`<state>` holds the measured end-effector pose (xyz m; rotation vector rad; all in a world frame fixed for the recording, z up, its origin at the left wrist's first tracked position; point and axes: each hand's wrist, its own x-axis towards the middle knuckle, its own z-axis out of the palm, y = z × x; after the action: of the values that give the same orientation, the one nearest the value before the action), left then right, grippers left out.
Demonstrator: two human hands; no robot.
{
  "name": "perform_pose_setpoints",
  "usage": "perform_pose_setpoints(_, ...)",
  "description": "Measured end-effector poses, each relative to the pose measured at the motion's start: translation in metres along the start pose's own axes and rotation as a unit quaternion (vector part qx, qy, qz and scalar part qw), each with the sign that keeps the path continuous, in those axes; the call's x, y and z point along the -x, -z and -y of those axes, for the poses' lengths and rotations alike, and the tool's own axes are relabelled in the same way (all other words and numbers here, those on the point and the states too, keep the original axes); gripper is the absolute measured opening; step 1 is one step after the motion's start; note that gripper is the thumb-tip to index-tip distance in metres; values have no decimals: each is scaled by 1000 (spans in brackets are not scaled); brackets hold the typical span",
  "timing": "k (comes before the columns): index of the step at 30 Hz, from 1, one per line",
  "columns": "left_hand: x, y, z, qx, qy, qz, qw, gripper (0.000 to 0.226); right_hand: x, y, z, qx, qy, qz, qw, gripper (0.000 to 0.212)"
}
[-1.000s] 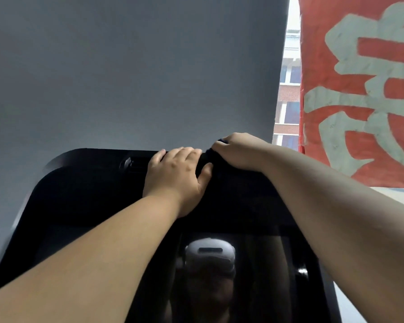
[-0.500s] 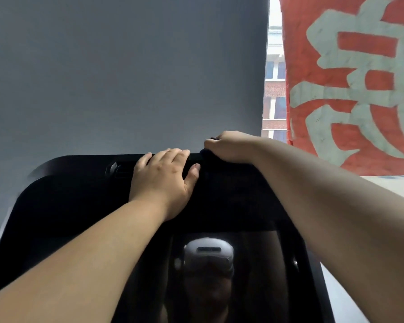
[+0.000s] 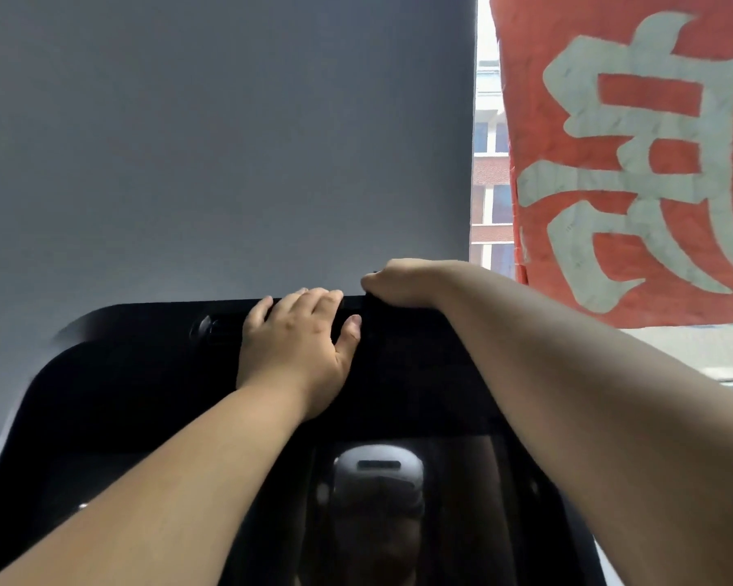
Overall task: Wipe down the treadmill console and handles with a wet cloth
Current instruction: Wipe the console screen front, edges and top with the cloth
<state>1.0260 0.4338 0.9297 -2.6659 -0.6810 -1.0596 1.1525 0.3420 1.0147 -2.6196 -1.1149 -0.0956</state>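
The black treadmill console (image 3: 123, 395) fills the lower half of the view, and its glossy screen (image 3: 462, 501) reflects a head-worn camera. My left hand (image 3: 297, 344) lies flat on the console's upper panel, fingertips reaching its top edge and thumb spread to the right. My right hand (image 3: 403, 281) is curled over the top edge just right of it, with its fingers hidden behind the console. A dark cloth (image 3: 371, 304) shows under that hand and is hard to tell from the black surface. No handles are in view.
A small round knob (image 3: 206, 327) sits near the top edge, left of my left hand. A plain grey wall (image 3: 229, 141) rises behind the console. A red banner (image 3: 631, 162) with pale characters hangs at the right, beside a window strip (image 3: 489, 162).
The view has shifted, so the console sits lower and further left in frame. My right hand has edged slightly left along the top edge; my left hand keeps its place.
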Motion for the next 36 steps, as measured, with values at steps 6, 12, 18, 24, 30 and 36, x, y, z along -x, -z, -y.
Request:
perform_pose_setpoints(6, 0, 0, 5, -5, -13, 6, 1000, 63, 18, 15, -56, -125, -76, 40, 988, 25)
perform_pose_setpoints(12, 10, 4, -27, -14, -82, -65, 994, 55, 22, 2, -68, -174, -17, -84, 981, 30)
perform_pose_setpoints(18, 5, 10, -74, 3, -163, -46, 986, 52, 37, -2, -93, -322, -29, -75, 943, 29)
perform_pose_setpoints(24, 9, 3, -85, -22, -145, -17, 989, 50, 80, -67, -128, -490, 39, -230, 840, 24)
perform_pose_setpoints(30, 17, -2, -103, -54, -197, -28, 978, 57, 68, -63, -136, -573, 41, -181, 798, 28)
perform_pose_setpoints(36, 22, -10, -130, -16, -198, -14, 980, 52, 98, -86, -144, -641, 82, -146, 749, 37)
